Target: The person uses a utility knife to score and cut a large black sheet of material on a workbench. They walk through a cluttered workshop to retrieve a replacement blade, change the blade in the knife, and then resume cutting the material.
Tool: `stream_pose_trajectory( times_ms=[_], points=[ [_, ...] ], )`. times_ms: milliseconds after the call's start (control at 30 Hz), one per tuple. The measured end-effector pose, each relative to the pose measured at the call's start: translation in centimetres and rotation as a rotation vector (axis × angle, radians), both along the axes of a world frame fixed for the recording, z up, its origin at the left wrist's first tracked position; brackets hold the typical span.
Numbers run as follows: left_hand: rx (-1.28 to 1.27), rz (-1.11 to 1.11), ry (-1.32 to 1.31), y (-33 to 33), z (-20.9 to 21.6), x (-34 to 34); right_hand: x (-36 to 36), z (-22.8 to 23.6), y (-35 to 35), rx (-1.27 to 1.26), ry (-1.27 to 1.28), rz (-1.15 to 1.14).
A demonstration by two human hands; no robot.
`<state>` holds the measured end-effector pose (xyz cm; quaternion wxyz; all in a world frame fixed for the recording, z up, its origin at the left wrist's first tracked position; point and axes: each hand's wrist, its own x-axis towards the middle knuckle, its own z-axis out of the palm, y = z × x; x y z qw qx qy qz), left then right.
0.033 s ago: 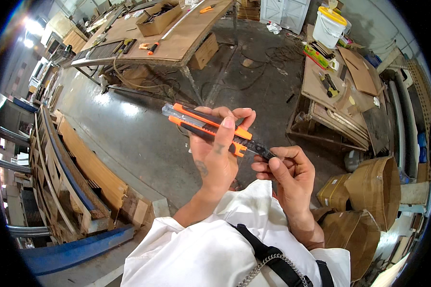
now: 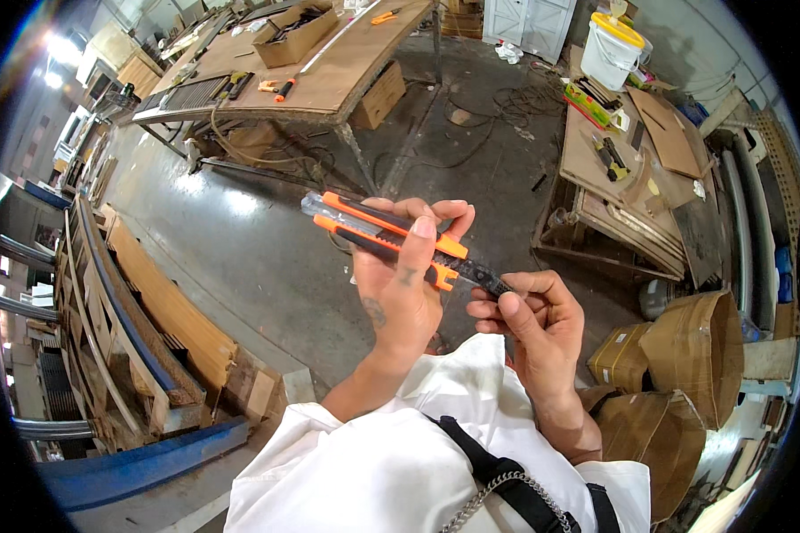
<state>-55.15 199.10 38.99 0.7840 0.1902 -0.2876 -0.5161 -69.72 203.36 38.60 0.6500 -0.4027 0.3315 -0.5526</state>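
Note:
My left hand (image 2: 400,298) is raised in front of my chest, closed around an orange-and-black utility knife (image 2: 391,226). Its body looks split lengthwise into two orange-edged strips, or there are two knives side by side; I cannot tell which. Clear plastic (image 2: 315,206) shows at the far left end. My thumb presses on top, with the fingers behind. From the near right end sticks out a dark, narrow strip (image 2: 482,277). My right hand (image 2: 542,329) pinches the tip of that strip between thumb and fingers. Whether the strip is joined to the knife is hidden.
A worktable (image 2: 347,75) ahead bears a cardboard box (image 2: 284,51) and tools. On the right stand a wood-topped bench (image 2: 587,160), a white bucket (image 2: 609,58) and open cartons (image 2: 693,346). Cables (image 2: 507,111) lie on the floor. A rack of boards (image 2: 178,311) is at left.

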Motion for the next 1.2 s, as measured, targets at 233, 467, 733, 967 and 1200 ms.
stream_pose_trajectory(
  times_ms=[233,467,733,967,1200],
  points=[
    [0.227,-0.154,0.177,-0.9,-1.0,0.6,1.4,0.5,-1.5,-0.020,0.069,-0.027],
    [0.289,-0.197,0.287,-1.8,-1.1,0.6,2.4,0.5,-2.9,-0.055,0.053,-0.075],
    [0.309,-0.153,0.238,-2.2,-1.0,0.7,3.0,0.5,-3.5,-0.127,0.105,-0.139],
    [0.226,-0.106,0.175,-2.2,-0.5,0.3,3.5,0.2,-3.2,-0.226,0.086,-0.169],
    [0.102,-0.121,0.167,-2.1,-0.4,-0.1,3.4,-0.2,-3.1,-0.171,0.154,-0.224]
  ],
)
